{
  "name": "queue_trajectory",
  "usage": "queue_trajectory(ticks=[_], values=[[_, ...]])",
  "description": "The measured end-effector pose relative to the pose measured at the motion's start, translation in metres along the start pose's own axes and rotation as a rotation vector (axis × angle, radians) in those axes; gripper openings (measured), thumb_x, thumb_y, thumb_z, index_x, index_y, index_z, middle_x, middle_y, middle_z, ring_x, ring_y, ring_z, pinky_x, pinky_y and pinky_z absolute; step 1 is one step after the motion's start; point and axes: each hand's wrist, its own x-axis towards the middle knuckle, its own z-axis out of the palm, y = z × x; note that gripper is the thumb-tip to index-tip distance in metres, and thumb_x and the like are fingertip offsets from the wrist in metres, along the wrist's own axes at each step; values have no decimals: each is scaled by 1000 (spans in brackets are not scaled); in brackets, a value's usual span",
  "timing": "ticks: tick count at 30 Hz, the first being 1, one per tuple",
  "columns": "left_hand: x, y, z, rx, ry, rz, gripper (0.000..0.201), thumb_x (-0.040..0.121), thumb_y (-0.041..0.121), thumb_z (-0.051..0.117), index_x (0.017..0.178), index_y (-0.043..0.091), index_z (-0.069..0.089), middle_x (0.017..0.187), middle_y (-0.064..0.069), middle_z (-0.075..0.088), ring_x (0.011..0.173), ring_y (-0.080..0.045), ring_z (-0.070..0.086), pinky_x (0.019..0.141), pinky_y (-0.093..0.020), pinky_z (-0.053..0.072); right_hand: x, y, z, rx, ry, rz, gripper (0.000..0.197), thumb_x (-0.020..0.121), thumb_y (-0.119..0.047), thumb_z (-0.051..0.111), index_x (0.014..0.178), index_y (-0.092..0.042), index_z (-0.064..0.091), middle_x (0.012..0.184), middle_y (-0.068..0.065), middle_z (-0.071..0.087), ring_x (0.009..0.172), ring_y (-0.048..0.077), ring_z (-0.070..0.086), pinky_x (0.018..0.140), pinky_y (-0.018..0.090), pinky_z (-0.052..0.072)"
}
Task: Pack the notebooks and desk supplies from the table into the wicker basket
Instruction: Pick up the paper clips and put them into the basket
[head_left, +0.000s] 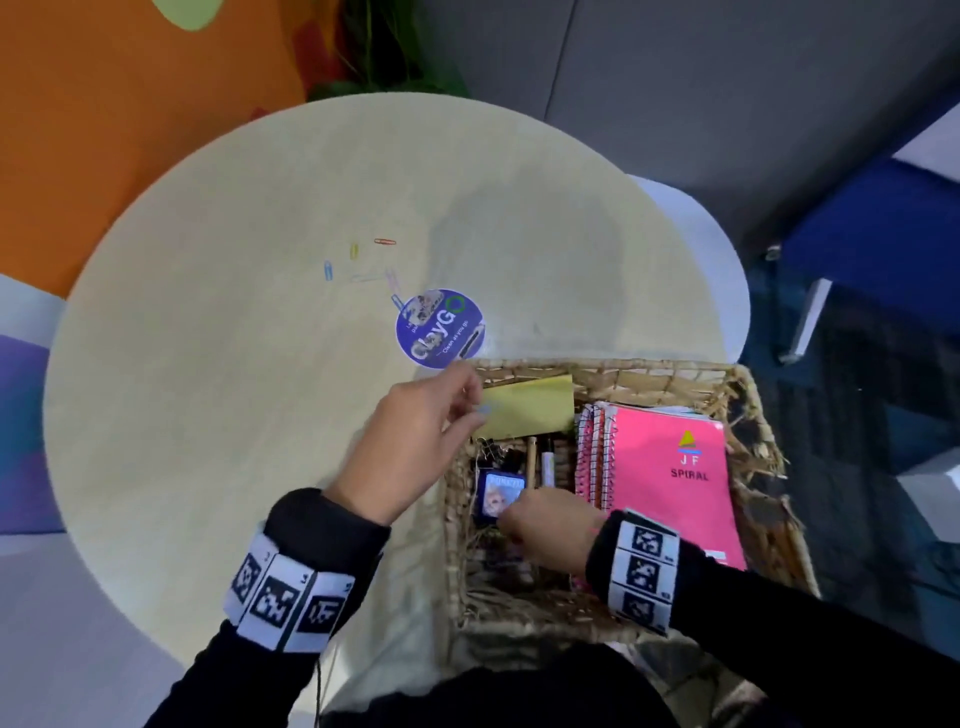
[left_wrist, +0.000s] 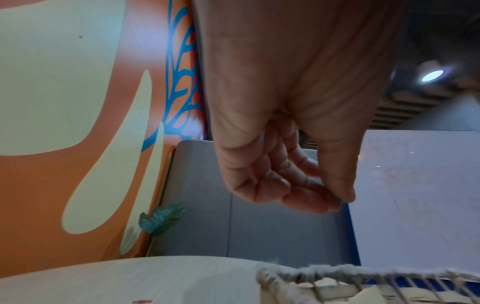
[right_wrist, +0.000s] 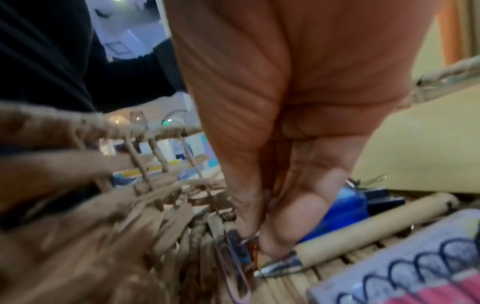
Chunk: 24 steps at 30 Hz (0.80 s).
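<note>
The wicker basket (head_left: 613, 368) stands at the table's near right and holds pink spiral notebooks (head_left: 670, 478), a yellow sticky pad (head_left: 530, 408), a brown pen (head_left: 531, 462), black binder clips and a small blue box (head_left: 498, 496). My left hand (head_left: 480, 410) hovers over the basket's far left corner and pinches a light blue paper clip (left_wrist: 337, 199) between thumb and fingers. My right hand (head_left: 506, 519) is down inside the basket, its fingertips pinching paper clips (right_wrist: 250, 239) just above the woven floor, beside the pen (right_wrist: 350, 236). Several coloured paper clips (head_left: 354, 251) lie loose on the table.
A round blue sticker (head_left: 440, 328) lies on the pale round table (head_left: 234, 415) just beyond the basket. Another paper clip (right_wrist: 233, 267) rests on the basket floor. An orange wall and grey panels stand behind; blue and white furniture sits at right.
</note>
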Motion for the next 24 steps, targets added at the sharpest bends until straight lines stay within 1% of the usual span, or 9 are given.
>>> queue_trajectory(ticks=[2, 5, 6, 8, 11, 14, 18, 21, 24], values=[[-13, 11, 0, 7, -66, 48, 14, 79, 10, 67, 81, 20, 57, 71, 9, 65, 67, -8, 62, 68, -25, 49, 8, -6, 3, -25, -46, 28, 22, 87, 7, 46, 103, 6, 61, 94, 20, 62, 88, 38, 63, 59, 35, 44], [-31, 19, 7, 33, -181, 92, 15, 75, 3, 60, 80, 16, 64, 76, 1, 69, 72, -13, 62, 68, -25, 46, 9, -6, 2, -16, -25, 61, 25, 89, -6, 53, 111, 4, 59, 113, 22, 62, 100, 38, 63, 76, 40, 52], [-36, 20, 12, 60, -220, 95, 16, 74, 3, 57, 79, 16, 66, 78, -1, 69, 74, -16, 63, 69, -26, 46, 6, -1, 1, 22, 11, 76, 27, 88, -12, 58, 110, 2, 60, 111, 21, 62, 100, 37, 62, 79, 41, 52], [-45, 20, 28, 207, -328, 106, 20, 77, 6, 53, 84, 17, 69, 86, -4, 70, 82, -22, 65, 74, -32, 52, -7, 11, -3, 134, 151, 119, 25, 83, -21, 65, 101, -4, 65, 102, 17, 66, 94, 33, 64, 74, 37, 52], [-57, 22, 55, 539, -508, 152, 22, 88, 7, 51, 97, 15, 69, 99, -7, 69, 94, -26, 63, 86, -41, 52, -36, 35, -6, 289, 397, 193, 14, 83, -24, 66, 89, -11, 66, 89, 5, 70, 81, 23, 63, 68, 29, 47], [-69, 32, 73, 752, -659, 159, 19, 90, 7, 52, 104, 5, 65, 109, -15, 65, 111, -31, 51, 100, -50, 36, -65, 50, 1, 399, 536, 238, 10, 84, -23, 65, 89, -16, 69, 87, -2, 73, 79, 15, 64, 71, 26, 48], [-72, 37, 84, 857, -799, 150, 25, 91, 9, 52, 111, 0, 63, 117, -19, 64, 133, -41, 32, 106, -57, 23, -86, 58, 19, 505, 618, 254, 6, 82, -27, 69, 82, -21, 68, 77, -9, 73, 70, 6, 66, 68, 25, 53], [-66, 37, 85, 888, -847, 135, 27, 92, 13, 51, 113, 1, 63, 122, -19, 62, 134, -39, 31, 106, -54, 24, -88, 58, 28, 540, 608, 244, 2, 82, -28, 69, 81, -27, 68, 74, -13, 71, 67, -4, 64, 64, 13, 49], [-55, 34, 74, 763, -717, 164, 23, 92, 14, 48, 104, 5, 66, 110, -14, 65, 114, -31, 47, 95, -47, 29, -84, 57, 32, 552, 585, 222, 11, 83, -30, 68, 76, -36, 62, 72, -16, 68, 70, -8, 62, 58, 1, 41]])
